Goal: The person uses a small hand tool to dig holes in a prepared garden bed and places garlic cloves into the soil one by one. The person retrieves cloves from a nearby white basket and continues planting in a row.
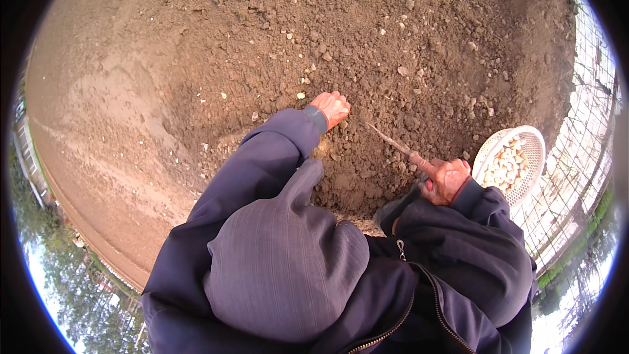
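Observation:
My left hand (pixel 333 109) is lowered to the loose soil (pixel 363 167), back up and knuckles curled. Its fingertips are hidden, so what they hold, if anything, cannot be told. In my right hand (pixel 446 181) is a narrow, soil-coated stick-like tool (pixel 388 140), its forefinger stretched along it. The tool's tip points to the ground a little right of my left hand. Something red shows under the right palm, perhaps the tool's handle. A pale yellowish clove or bulb (pixel 300 96) lies on the soil just beyond my left wrist.
Right of my right hand, a white perforated plastic basket (pixel 533 145) holds many pale clove-like pieces (pixel 506 164). A wire mesh fence (pixel 589 123) runs along the right side. Small stones (pixel 403 71) and clods dot the soil. My bent knee (pixel 285 265) rises between my arms.

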### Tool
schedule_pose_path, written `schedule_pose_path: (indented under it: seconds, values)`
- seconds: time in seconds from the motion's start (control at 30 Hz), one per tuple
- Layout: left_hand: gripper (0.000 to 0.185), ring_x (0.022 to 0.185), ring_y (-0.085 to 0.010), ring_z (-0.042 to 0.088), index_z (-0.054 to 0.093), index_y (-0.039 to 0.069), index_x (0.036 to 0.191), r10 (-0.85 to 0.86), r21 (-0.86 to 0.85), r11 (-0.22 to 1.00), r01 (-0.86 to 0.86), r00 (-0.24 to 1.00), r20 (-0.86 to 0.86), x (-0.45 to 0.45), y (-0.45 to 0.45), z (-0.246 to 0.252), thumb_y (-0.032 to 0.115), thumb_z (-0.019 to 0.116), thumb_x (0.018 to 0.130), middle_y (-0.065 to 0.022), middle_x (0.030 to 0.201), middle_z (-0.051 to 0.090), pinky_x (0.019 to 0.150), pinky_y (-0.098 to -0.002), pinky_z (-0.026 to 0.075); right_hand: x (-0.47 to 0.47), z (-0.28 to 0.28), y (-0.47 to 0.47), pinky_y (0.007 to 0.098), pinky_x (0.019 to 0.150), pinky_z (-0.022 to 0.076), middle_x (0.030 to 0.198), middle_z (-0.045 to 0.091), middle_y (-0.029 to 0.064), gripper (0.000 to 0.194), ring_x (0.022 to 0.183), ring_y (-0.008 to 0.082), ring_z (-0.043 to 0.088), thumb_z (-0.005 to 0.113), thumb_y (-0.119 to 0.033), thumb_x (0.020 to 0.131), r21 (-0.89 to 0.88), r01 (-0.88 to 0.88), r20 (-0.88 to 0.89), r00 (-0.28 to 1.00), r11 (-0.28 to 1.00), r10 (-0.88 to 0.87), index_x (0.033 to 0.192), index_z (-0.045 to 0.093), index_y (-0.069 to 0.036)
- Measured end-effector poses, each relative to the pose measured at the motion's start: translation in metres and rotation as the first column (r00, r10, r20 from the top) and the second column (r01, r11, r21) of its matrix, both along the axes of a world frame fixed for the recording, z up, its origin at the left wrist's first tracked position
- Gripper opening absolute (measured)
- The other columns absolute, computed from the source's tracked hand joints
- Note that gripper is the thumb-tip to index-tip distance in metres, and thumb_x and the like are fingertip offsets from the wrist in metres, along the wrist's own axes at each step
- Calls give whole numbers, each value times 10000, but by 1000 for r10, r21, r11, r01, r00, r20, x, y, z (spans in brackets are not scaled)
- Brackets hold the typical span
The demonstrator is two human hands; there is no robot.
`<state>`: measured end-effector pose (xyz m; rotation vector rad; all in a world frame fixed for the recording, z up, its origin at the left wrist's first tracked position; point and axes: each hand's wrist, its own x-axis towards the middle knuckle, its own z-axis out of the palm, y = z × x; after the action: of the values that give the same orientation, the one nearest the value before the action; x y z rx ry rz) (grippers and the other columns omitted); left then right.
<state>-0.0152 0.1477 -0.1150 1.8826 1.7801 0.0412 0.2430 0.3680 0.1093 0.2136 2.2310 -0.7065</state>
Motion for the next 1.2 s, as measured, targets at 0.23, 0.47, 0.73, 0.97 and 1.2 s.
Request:
schedule_pose_path:
  seconds: [0.23, 0.47, 0.73, 0.97, 1.2]
  values:
    - [118, 913, -359, 605, 588, 51, 967, 271, 105, 950, -295, 943, 193, -6, -24, 16, 68, 626, 857, -125, 922, 568, 711, -479, 538, -2, 5, -1, 534, 695, 548, 938, 720, 124, 729, 739, 361, 712, 625, -418, 831, 66, -40, 24, 999, 997, 38, 1506, 488, -180]
    - [256, 994, -404, 589, 598, 52, 1098, 480, 163, 828, -536, 828, 289, 5, -42, 38, 122, 656, 859, -169, 1027, 577, 805, -509, 530, -3, 11, 1, 529, 704, 554, 893, 736, 90, 781, 710, 335, 722, 681, -486, 831, 75, 97, 75, 992, 992, -102, 1512, 472, -165]
    - [456, 1088, -373, 540, 575, 72, 1264, 477, -75, 877, -474, 840, 259, 2, -46, 38, 197, 716, 848, -136, 1120, 545, 906, -498, 494, -5, -33, -8, 539, 559, 452, 858, 680, 88, 755, 567, 337, 648, 670, -390, 818, 196, 241, -366, 917, 950, -157, 1511, 476, -162]
    - [526, 1182, -410, 513, 555, 73, 1316, 483, -89, 875, -476, 842, 239, 9, -49, 47, 221, 702, 832, -156, 1211, 535, 937, -546, 479, -3, -51, -14, 548, 567, 440, 833, 640, 82, 764, 582, 322, 644, 645, -361, 815, 241, 147, -270, 960, 959, -79, 1531, 450, -179]
    - [535, 1199, -402, 501, 551, 76, 1326, 503, -102, 864, -494, 829, 245, 12, -48, 53, 201, 717, 833, -147, 1232, 534, 960, -528, 464, 14, -46, -6, 547, 562, 456, 811, 654, 84, 746, 569, 331, 641, 663, -322, 774, 191, 133, -324, 944, 973, -66, 1488, 516, -166]
